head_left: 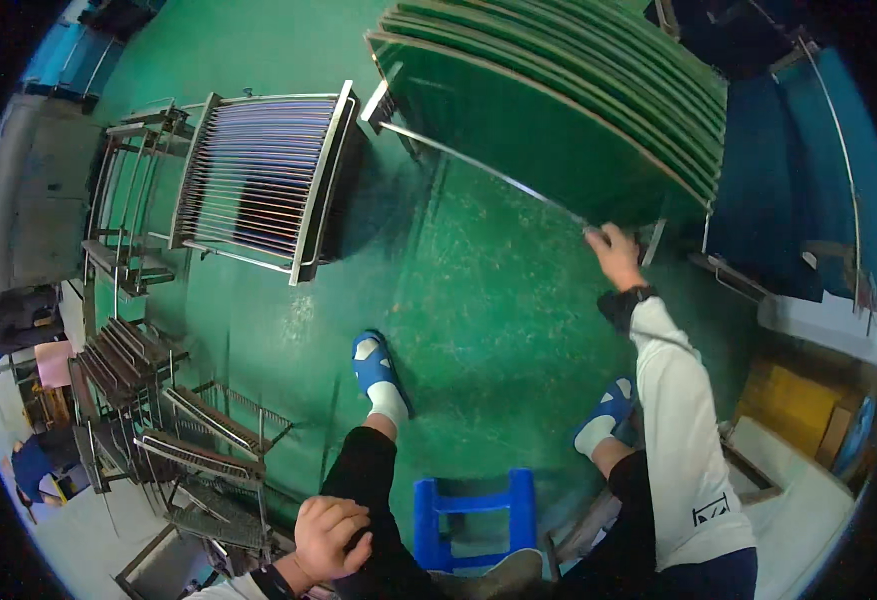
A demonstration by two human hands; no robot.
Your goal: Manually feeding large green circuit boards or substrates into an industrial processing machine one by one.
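Note:
My right hand (616,255) is closed around the near end of a metal rod (504,180) along the lower edge of a rack. Large green panels (549,110) stand in that rack, parallel and spaced apart. My left hand (331,538) lies over my left thigh with nothing in it, its fingers loosely bent and the thumb apart. Left of the panels stands a second metal rack (321,190) filled with thin, closely spaced sheets (259,170).
A blue plastic stool (474,495) is between my legs on the green floor (489,330). Empty slotted racks (204,450) crowd the lower left, with a metal frame (129,200) above them. Dark blue covered stacks (774,180) and a yellow bin (789,405) stand at the right.

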